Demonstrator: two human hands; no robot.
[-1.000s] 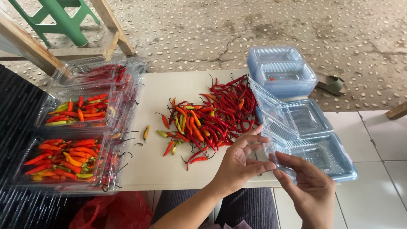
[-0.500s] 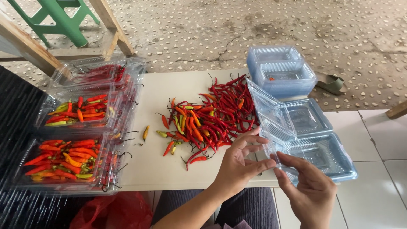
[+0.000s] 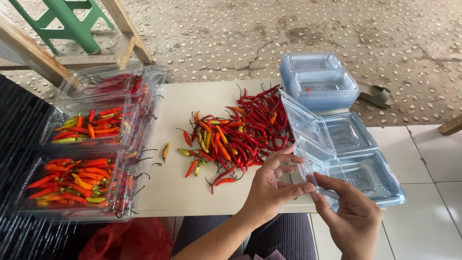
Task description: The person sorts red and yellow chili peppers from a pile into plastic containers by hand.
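My left hand (image 3: 273, 184) and my right hand (image 3: 349, 212) both grip a clear plastic clamshell box (image 3: 332, 149) at the near right edge of the white table (image 3: 178, 115). The box's lid stands tilted open above its empty tray. A loose heap of red, orange and green chillies (image 3: 240, 132) lies on the table just left of the box, close to my left fingers. A second empty clear tray (image 3: 347, 131) sits behind the held one.
Several closed clear boxes filled with chillies (image 3: 82, 180) line the table's left side. A stack of empty clear boxes (image 3: 318, 82) stands at the back right. A red plastic bag (image 3: 127, 240) lies below the table. A green stool (image 3: 67, 24) and wooden legs stand on the pebbled floor.
My hands and the clamshell box have barely shifted; the fingers have adjusted slightly on the box's edge.
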